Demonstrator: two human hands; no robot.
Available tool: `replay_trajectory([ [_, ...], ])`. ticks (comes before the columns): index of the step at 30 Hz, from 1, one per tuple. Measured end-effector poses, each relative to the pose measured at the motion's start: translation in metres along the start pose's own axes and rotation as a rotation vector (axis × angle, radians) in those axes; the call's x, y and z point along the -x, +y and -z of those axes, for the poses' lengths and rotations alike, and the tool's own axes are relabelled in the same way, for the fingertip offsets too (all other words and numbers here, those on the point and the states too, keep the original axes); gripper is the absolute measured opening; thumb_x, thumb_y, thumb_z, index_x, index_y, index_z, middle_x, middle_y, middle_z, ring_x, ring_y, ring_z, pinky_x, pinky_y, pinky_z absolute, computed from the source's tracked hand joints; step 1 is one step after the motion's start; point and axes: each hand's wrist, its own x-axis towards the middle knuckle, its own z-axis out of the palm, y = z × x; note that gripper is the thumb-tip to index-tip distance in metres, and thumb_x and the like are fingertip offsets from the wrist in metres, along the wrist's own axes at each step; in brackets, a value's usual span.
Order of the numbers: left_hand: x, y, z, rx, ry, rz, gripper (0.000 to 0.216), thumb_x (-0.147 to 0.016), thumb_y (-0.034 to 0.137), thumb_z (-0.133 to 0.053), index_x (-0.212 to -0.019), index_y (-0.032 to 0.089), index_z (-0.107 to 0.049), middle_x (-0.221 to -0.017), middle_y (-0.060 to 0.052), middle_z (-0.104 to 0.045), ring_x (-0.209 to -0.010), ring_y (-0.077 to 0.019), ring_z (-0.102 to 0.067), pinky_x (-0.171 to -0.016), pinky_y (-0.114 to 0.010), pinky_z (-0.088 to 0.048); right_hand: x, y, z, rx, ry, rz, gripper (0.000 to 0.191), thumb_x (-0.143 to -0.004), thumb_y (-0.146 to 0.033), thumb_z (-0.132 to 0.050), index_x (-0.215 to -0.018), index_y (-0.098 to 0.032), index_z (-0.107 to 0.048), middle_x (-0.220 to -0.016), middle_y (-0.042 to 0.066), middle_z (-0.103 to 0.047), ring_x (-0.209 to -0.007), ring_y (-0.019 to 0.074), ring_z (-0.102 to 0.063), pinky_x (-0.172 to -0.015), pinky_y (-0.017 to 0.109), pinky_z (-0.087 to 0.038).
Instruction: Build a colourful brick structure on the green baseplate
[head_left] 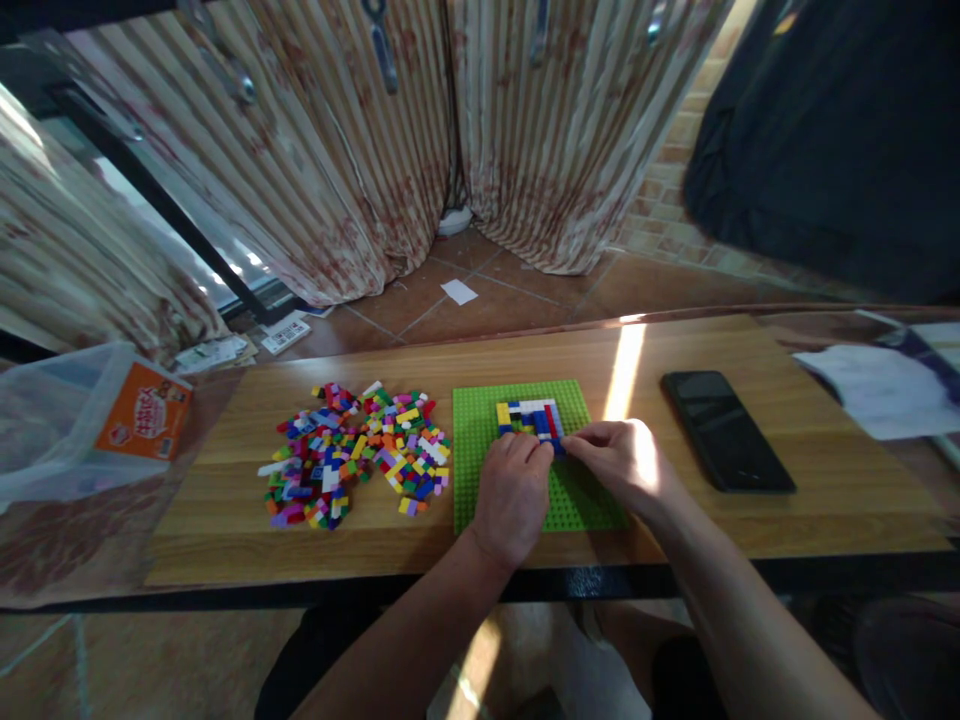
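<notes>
A green studded baseplate (pixel 480 440) lies on the wooden table (pixel 750 520). On its far half sits a patch of small bricks (pixel 529 414) in blue, yellow, white and red. My left hand (pixel 512 492) rests on the plate, fingers curled at the near edge of the patch. My right hand (pixel 624 462) comes from the right, fingertips pinched together at the patch's near right corner. Both sets of fingertips meet there; what they hold is hidden. A heap of loose coloured bricks (pixel 352 455) lies left of the plate.
A black phone (pixel 726 430) lies face up right of the plate. A clear plastic box with an orange label (pixel 90 425) stands at far left. White paper or cloth (pixel 877 390) is at far right. Curtains hang beyond the table's far edge.
</notes>
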Motion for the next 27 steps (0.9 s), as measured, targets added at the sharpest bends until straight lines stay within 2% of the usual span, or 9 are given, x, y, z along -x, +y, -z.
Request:
replay_trajectory([
  [4,-0.002,0.000,0.001,0.001,-0.033,-0.030,0.014,-0.092,0.012,-0.051,-0.086,0.014,-0.063,-0.085,-0.006,-0.062,-0.083,-0.0208,-0.054,-0.079,-0.034,-0.051,0.001,0.000,0.000,0.009,0.005,-0.004,0.033,-0.074,-0.045,-0.061,-0.065,-0.015,-0.073,-0.057,0.003,-0.066,-0.055,0.0146,-0.058,-0.048,0.025,-0.038],
  [8,-0.002,-0.001,0.001,0.003,-0.053,-0.057,0.015,-0.093,0.012,-0.049,-0.090,0.014,-0.063,-0.088,-0.006,-0.062,-0.087,-0.0212,-0.055,-0.084,-0.035,-0.051,0.002,0.000,0.000,0.000,0.012,-0.008,0.033,-0.074,-0.045,-0.062,-0.068,-0.014,-0.074,-0.060,0.004,-0.068,-0.055,0.0152,-0.059,-0.048,0.024,-0.039],
  [13,-0.002,0.000,0.000,-0.001,-0.054,-0.044,0.015,-0.093,0.012,-0.049,-0.090,0.014,-0.063,-0.088,-0.006,-0.062,-0.086,-0.0210,-0.055,-0.084,-0.035,-0.051,0.001,0.001,0.000,0.012,0.016,0.019,0.034,-0.074,-0.045,-0.061,-0.065,-0.015,-0.073,-0.058,0.004,-0.066,-0.055,0.0147,-0.058,-0.048,0.024,-0.039],
  [18,0.002,-0.002,-0.001,0.007,-0.024,-0.034,0.015,-0.093,0.015,-0.050,-0.095,0.015,-0.064,-0.088,-0.006,-0.065,-0.084,-0.0206,-0.058,-0.080,-0.036,-0.053,-0.003,0.007,0.004,-0.025,-0.066,0.040,0.035,-0.076,-0.047,-0.062,-0.066,-0.015,-0.072,-0.055,0.001,-0.063,-0.052,0.0134,-0.054,-0.045,0.023,-0.035],
  [22,0.004,-0.008,0.008,0.085,0.059,-0.048,0.022,-0.095,0.014,-0.046,-0.112,0.013,-0.062,-0.093,-0.007,-0.068,-0.088,-0.0193,-0.061,-0.083,-0.036,-0.053,-0.003,0.010,0.012,-0.099,-0.070,0.047,0.040,-0.080,-0.050,-0.059,-0.064,-0.016,-0.070,-0.055,0.001,-0.062,-0.052,0.0135,-0.053,-0.045,0.025,-0.035],
  [27,-0.006,-0.029,0.033,0.284,0.245,0.060,0.022,-0.093,0.015,-0.050,-0.110,0.015,-0.064,-0.095,-0.006,-0.071,-0.090,-0.0179,-0.064,-0.083,-0.033,-0.053,0.003,0.001,0.017,-0.143,0.143,0.037,0.034,-0.079,-0.049,-0.063,-0.077,-0.016,-0.073,-0.065,0.005,-0.069,-0.059,0.0170,-0.061,-0.051,0.027,-0.043],
])
